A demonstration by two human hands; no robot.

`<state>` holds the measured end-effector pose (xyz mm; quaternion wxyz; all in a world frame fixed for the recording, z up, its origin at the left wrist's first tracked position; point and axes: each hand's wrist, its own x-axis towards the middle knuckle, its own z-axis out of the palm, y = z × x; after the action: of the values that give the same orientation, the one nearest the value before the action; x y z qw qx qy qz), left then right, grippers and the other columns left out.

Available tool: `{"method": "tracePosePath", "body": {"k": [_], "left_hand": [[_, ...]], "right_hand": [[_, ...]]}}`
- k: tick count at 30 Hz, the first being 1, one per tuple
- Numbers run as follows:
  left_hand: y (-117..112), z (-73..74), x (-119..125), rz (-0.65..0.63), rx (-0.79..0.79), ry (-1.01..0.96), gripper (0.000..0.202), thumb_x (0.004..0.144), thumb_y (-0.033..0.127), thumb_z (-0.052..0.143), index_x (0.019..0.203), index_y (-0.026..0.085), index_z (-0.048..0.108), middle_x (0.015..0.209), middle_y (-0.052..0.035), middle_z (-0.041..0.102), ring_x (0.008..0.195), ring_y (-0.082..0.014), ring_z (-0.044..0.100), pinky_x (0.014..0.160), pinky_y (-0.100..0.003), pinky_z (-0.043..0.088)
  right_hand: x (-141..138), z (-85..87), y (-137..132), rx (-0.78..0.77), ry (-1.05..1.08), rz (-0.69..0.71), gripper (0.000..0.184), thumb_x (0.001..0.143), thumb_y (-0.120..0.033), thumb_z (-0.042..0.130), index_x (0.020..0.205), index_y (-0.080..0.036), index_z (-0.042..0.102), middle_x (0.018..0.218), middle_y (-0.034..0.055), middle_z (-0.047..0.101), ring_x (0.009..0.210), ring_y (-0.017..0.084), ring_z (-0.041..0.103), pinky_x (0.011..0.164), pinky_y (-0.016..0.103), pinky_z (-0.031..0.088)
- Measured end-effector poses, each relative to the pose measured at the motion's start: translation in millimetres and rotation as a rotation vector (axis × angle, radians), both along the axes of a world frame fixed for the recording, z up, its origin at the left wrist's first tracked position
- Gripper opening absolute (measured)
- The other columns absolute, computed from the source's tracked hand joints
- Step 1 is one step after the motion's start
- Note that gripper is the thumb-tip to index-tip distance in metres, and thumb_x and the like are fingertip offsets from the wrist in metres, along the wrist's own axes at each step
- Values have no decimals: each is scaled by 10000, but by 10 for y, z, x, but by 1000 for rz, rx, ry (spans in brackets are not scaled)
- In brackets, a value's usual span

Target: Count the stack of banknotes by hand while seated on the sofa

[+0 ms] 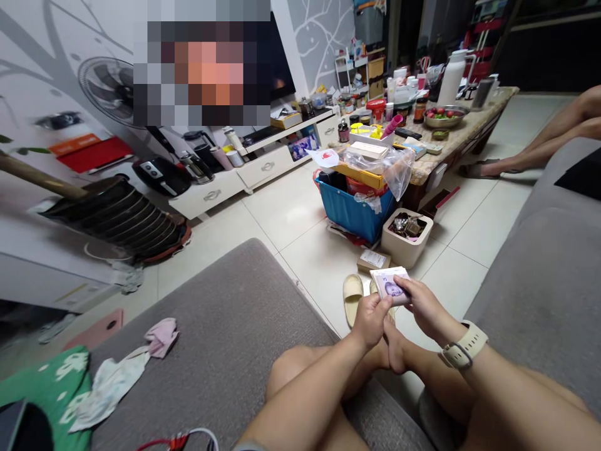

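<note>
A stack of purple banknotes (pixel 387 282) is held in front of me over the tiled floor, above my knees. My left hand (pixel 372 319) pinches its near left corner with closed fingers. My right hand (pixel 422 305), with a pale watch on the wrist, grips the stack's right side, thumb on top. I sit on a grey sofa (pixel 225 351) with bare legs drawn up.
On the floor ahead are a beige slipper (pixel 352 294), a small cardboard box (pixel 373 259), a white bin (pixel 406 237) and a blue crate (pixel 353 212). A cluttered low table (pixel 462 131) stands behind. Another person's legs (pixel 544 141) rest at far right. Cloths (pixel 123 369) lie on the sofa.
</note>
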<state>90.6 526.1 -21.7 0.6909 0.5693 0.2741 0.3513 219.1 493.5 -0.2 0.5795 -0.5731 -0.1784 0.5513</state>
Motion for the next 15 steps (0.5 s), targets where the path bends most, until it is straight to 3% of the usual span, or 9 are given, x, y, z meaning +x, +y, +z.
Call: {"method": "tracePosePath", "body": {"k": [3,6,12,15], "left_hand": [[6,-2,-55,18,188,92,396,863,426,507,1006,117,710,983,-119,700,959,-270,625,894,-385,451],[7,13,-86,9,252,98,411,854,446,505,973,113,715,952,-115,696,901,-262,624,839,-368,464],[-8,53,-55,-33,11,-28,447,827,479,517,993,104,697,875,-95,696,844,-254,625,833,-377,465],[-8,64,-43,-51,0,-42,440,829,475,513,1008,113,686,925,-96,694,882,-257,623,887,-392,448]], "right_hand": [[19,41,-31,-37,85,87,302,706,-448,686,854,-186,658,744,7,659,657,152,543,609,273,389],[37,51,-41,151,119,122,292,712,-421,702,839,-159,674,760,20,669,684,154,554,662,281,411],[38,80,-39,270,2,171,318,745,-417,694,896,-138,701,820,55,707,755,189,597,730,306,440],[35,100,-49,291,-20,182,316,760,-417,684,912,-142,708,825,56,713,776,197,609,743,312,455]]}}
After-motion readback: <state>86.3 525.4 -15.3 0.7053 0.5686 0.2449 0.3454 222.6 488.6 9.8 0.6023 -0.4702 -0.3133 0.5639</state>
